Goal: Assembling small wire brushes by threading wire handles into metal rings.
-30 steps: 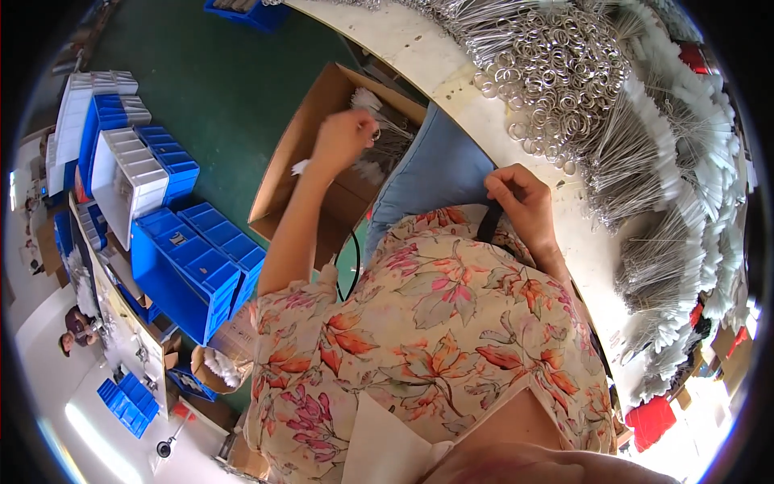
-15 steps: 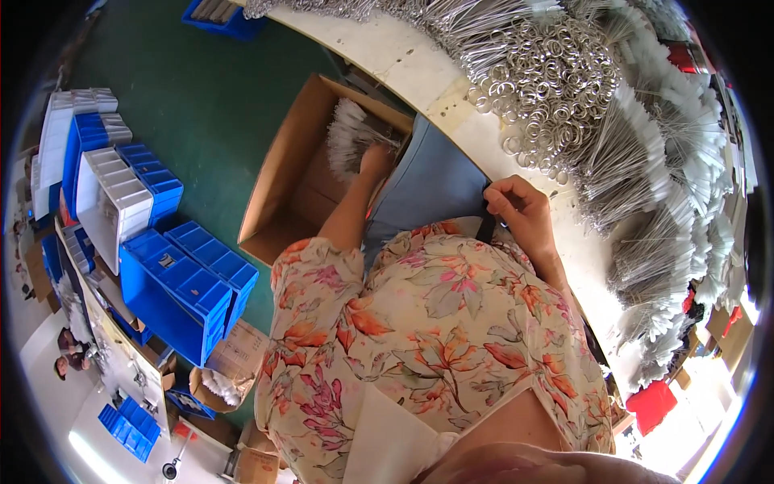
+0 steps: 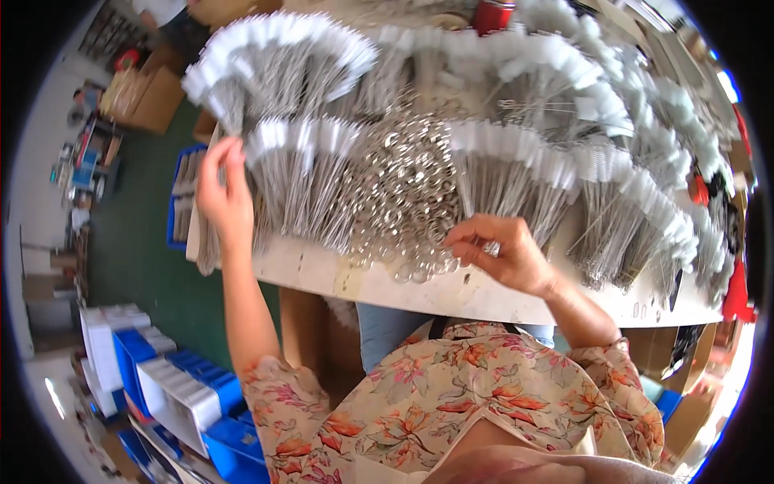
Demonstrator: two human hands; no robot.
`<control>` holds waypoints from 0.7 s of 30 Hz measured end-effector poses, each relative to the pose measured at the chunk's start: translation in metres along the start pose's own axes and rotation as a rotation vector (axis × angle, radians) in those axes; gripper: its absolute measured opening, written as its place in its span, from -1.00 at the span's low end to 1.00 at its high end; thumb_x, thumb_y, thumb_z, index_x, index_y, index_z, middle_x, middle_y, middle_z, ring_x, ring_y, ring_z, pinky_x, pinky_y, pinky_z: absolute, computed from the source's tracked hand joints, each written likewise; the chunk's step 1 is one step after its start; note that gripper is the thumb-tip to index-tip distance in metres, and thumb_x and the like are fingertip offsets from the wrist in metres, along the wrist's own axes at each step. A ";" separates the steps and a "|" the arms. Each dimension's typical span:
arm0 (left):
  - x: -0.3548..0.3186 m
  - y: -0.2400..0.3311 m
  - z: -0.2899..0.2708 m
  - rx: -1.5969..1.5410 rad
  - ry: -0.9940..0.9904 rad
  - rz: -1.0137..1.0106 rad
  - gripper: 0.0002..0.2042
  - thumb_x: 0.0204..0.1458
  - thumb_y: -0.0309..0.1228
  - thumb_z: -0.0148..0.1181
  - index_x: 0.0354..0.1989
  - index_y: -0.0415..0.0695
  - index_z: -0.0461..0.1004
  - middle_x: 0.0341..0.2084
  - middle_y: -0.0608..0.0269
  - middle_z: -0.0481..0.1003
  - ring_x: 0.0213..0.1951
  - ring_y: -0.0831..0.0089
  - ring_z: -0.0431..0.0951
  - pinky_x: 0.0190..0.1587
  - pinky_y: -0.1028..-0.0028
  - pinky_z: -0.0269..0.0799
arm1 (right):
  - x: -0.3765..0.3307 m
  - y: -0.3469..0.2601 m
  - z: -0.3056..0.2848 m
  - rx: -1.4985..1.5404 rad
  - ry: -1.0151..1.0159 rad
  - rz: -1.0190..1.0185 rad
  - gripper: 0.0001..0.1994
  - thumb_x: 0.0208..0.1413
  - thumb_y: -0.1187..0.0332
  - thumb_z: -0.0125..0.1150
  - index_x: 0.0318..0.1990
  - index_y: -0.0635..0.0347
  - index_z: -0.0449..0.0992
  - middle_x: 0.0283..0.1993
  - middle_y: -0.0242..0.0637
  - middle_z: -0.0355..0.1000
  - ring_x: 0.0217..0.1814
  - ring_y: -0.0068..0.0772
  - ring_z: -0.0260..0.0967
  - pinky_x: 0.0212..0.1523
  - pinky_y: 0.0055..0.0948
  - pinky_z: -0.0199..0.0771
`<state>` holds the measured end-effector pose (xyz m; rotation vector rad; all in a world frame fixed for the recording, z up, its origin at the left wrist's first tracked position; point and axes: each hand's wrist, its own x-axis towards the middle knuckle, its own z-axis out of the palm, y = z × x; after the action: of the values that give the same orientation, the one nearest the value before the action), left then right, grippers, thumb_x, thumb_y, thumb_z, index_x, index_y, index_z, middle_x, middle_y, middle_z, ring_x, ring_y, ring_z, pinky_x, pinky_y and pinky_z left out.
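My left hand [image 3: 226, 194] is raised at the left end of the table. Its fingertips are pinched at a white-bristled wire brush [image 3: 229, 109] at the edge of a fanned-out row of such brushes. Beside the heap of shiny metal split rings [image 3: 407, 189], my right hand [image 3: 504, 252] is closed in a pinch, fingertips at the heap's right side. What it holds, if anything, is too small to make out. More brushes [image 3: 512, 165] lie right of the rings, their thin wire stems toward me.
The pale table's [image 3: 379, 292] near edge runs in front of my body. Below it stands a cardboard box [image 3: 310, 331], partly hidden. Blue and white plastic bins [image 3: 181, 395] are stacked on the green floor at left. A red can [image 3: 493, 16] stands at the back.
My left hand has left the brushes in the cardboard box and risen to the table's left end. My right hand has moved from the table edge to the rings. The view has swung toward the table.
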<state>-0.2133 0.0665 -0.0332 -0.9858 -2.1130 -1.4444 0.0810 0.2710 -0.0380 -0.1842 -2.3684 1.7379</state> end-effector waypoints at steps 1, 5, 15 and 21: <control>0.031 -0.008 0.017 0.059 -0.093 0.050 -0.83 0.09 -0.45 0.02 -0.19 -0.23 0.44 -0.34 0.20 0.49 -0.32 0.46 0.49 -0.26 0.46 0.41 | 0.005 -0.005 -0.012 -0.060 0.025 -0.011 -0.88 0.03 0.49 0.15 -0.25 0.25 0.49 -0.36 -0.29 0.46 -0.38 -0.52 0.43 -0.35 -0.55 0.46; 0.114 -0.062 0.087 0.547 -0.300 0.188 -0.79 0.02 -0.32 0.10 -0.22 -0.14 0.47 -0.37 0.13 0.49 -0.31 0.22 0.52 -0.26 0.27 0.41 | 0.026 -0.002 -0.069 -0.387 0.154 -0.090 -0.87 0.04 0.48 0.12 -0.25 0.25 0.51 -0.33 -0.21 0.50 -0.40 -0.44 0.47 -0.37 -0.51 0.51; 0.121 -0.073 0.125 0.937 -0.392 0.221 -0.87 -0.01 -0.33 0.07 -0.42 -0.12 0.39 -0.43 0.16 0.47 -0.32 0.13 0.49 -0.32 0.16 0.39 | 0.164 0.063 -0.153 -0.798 0.215 0.139 -0.83 -0.03 0.35 0.06 -0.35 0.22 0.52 -0.42 -0.08 0.47 -0.38 -0.13 0.46 -0.31 -0.29 0.47; 0.129 -0.045 0.123 0.649 -0.124 0.221 -0.89 0.06 -0.36 0.00 -0.36 -0.13 0.37 -0.57 0.13 0.47 -0.47 0.17 0.49 -0.37 0.23 0.41 | 0.174 0.066 -0.138 -1.076 0.220 0.286 -0.82 -0.09 0.28 0.12 -0.42 0.19 0.51 -0.39 -0.09 0.47 -0.30 -0.08 0.44 -0.24 -0.18 0.42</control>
<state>-0.3257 0.2122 -0.0247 -1.0076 -2.2414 -0.5353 -0.0575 0.4563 -0.0460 -0.8276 -2.9012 0.2869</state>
